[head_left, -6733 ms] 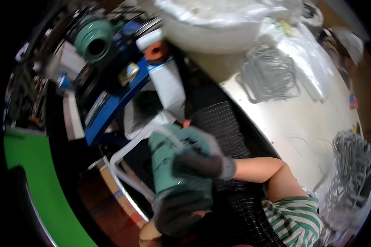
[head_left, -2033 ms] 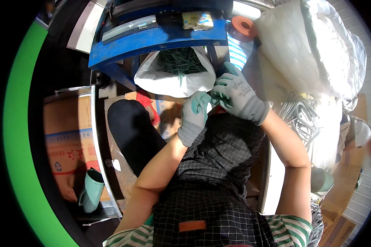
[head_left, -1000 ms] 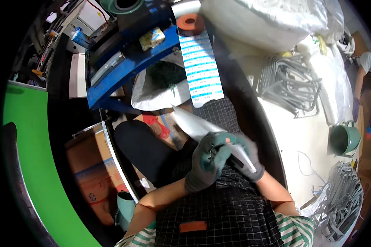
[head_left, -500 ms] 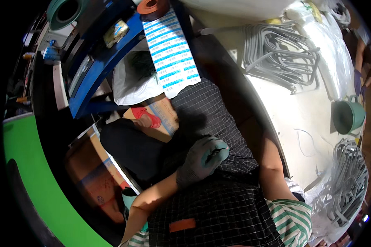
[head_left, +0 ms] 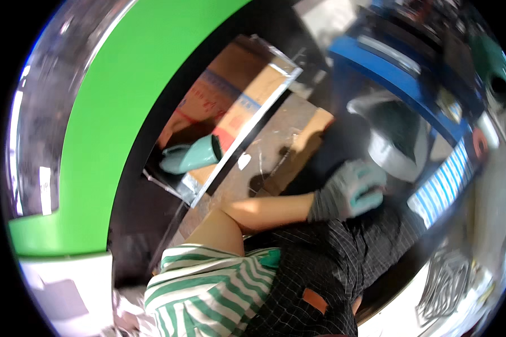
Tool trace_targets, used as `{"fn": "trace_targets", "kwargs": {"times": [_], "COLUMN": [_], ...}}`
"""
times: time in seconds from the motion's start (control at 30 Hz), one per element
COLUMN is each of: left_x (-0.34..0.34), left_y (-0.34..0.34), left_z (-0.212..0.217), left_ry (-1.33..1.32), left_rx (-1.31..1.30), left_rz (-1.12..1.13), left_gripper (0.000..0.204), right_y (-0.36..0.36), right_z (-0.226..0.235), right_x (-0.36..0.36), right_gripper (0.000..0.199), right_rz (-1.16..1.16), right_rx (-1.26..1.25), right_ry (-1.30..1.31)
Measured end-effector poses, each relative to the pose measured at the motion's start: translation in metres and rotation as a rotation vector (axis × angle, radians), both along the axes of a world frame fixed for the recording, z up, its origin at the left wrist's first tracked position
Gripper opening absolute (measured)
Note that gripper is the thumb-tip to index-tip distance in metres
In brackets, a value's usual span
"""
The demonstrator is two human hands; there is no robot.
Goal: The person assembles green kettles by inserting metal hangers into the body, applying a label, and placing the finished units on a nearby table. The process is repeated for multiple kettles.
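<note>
My left hand [head_left: 354, 188], in a grey-and-green work glove, hangs over my lap, its forearm bare up to a striped sleeve. The fingers are curled inward; whatever they may hold is too hidden and blurred to make out. Beneath it lies the dark checked apron [head_left: 371, 247] over my legs. A white bag [head_left: 385, 149] with something dark in it is just beyond the glove. To its right, a sheet of blue-and-white labels [head_left: 441, 182] slants down. My right hand is out of sight; only a sliver of bare skin shows by the apron's lower edge.
At left, a green cup [head_left: 194, 156] lies tilted in a metal-edged compartment with cardboard boxes [head_left: 253, 95]. A broad green panel [head_left: 112, 112] curves beside it. A blue frame [head_left: 393, 67] stands ahead. Bent grey strips [head_left: 445, 283] lie on the white table at lower right.
My view has swung left, so the table and labels shift right and the green panel fills more of the left. My left hand stays curled. My right forearm has nearly left the view.
</note>
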State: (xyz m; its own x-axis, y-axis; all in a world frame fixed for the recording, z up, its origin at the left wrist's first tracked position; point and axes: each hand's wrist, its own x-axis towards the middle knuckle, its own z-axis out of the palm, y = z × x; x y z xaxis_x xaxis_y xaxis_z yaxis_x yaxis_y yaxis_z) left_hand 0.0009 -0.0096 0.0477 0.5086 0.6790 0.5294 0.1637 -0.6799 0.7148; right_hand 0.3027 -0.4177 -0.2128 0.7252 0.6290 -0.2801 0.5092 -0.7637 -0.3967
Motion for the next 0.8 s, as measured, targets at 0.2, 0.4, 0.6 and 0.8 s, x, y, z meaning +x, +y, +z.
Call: {"fn": "trace_targets", "kwargs": {"times": [0.2, 0.4, 0.6, 0.8], "left_x": [-0.150, -0.262, -0.188, -0.100], "left_y": [0.127, 0.160, 0.124, 0.057], "left_z": [-0.095, -0.206, -0.200, -0.153], "left_ry": [0.150, 0.466, 0.351, 0.130], "left_rx": [-0.196, -0.392, -0.468, -0.557], "left_rz": [0.649, 0.914, 0.686, 0.214], "left_gripper": [0.036, 0.038, 0.039, 0.041], "right_y": [0.025, -0.014, -0.036, 0.068], "right_z": [0.034, 0.034, 0.107, 0.229], "right_x": [-0.037, -0.067, -0.096, -0.112], "right_gripper": [0.047, 0.045, 0.046, 0.041], "right_rz": [-0.106, -0.122, -0.116, -0.184], "right_rx": [0.078, 0.038, -0.146, 0.099], "right_ry": [0.253, 0.315, 0.042, -0.153]}}
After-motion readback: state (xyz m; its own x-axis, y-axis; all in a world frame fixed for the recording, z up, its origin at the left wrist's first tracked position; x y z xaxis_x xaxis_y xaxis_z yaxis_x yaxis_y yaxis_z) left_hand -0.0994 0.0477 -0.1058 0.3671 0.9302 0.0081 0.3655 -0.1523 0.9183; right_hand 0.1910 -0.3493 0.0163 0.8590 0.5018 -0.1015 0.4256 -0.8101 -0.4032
